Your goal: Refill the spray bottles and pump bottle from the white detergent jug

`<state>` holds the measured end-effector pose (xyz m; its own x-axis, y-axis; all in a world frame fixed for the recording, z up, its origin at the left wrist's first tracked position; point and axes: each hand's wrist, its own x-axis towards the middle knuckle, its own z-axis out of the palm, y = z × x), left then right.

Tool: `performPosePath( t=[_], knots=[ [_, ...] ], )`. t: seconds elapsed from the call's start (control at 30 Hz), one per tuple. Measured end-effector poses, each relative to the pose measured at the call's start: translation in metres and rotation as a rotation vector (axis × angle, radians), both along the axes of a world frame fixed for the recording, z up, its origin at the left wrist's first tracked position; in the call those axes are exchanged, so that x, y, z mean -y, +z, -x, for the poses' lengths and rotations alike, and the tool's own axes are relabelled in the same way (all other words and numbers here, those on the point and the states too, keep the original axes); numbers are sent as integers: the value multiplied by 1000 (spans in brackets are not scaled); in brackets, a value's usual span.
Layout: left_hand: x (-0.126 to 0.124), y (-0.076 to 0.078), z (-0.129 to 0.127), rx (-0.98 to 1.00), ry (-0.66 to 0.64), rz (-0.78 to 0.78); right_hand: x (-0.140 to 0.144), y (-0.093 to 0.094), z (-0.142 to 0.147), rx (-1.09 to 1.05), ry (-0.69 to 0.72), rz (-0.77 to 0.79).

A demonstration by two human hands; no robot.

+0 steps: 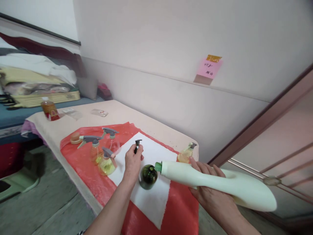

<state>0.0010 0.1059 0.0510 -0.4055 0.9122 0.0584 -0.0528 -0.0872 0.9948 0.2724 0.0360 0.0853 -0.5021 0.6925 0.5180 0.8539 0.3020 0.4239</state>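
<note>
Fingers of the right hand [210, 192] are wrapped under and around the waist of a large pale green jug [217, 186], tipped almost level with its green spout [158, 166] at the mouth of a round dark green bottle [147, 176]. That bottle stands on a white cloth [151, 195], just beside the left hand [132, 162], whose fingers are closed on a small black pump cap [137, 145] held clear above the cloth, a little beyond the bottle. As a judgement, the cap is off and the spout lined up, so pouring seems under way or about to start; whether liquid is flowing cannot be told, and the cap is not yet back on. Farther out, on the red sheet [80, 153] covering the table [127, 114], stand several yellow spray bottles [107, 162] with grey triggers, another [186, 153] near the right edge. At the far corner stands a drink bottle [49, 109], and a pink note [209, 69] is taped to the wall.
</note>
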Motion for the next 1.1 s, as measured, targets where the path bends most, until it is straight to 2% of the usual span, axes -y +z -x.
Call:
performPosePath(
  t=[0.37, 0.77, 1.1],
  knots=[
    [2, 1, 1, 8, 1, 10, 0, 3, 0, 8, 6, -3],
    [2, 3, 2, 24, 9, 6, 1, 2, 2, -73, -7, 38],
    [0, -1, 2, 26, 8, -6, 3, 3, 2, -37, -19, 20]
  ],
)
